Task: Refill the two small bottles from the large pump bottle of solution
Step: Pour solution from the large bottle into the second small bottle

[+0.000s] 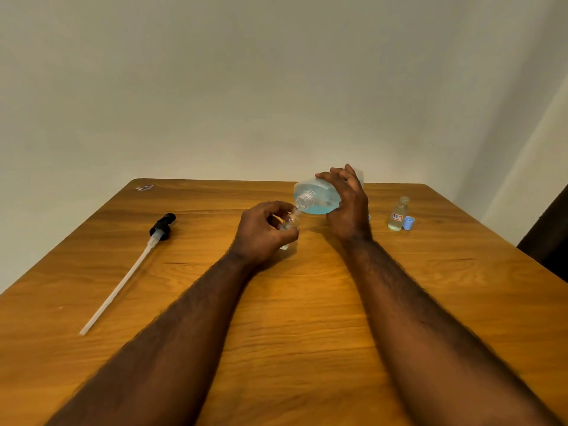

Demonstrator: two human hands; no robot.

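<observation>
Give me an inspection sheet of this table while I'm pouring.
Surface: wooden table, no spill seen.
Job's things: large bottle tilted, pump off, blue solution inside, mouth at the small bottle; second small bottle upright at right, blue cap beside it; pump head with tube lying at left.
Clutter: scrap at far left corner.
Grips: left hand holds the small bottle; right hand holds the large bottle.
Cables: nothing seen.
Surroundings: plain wall; dark object at right edge.
</observation>
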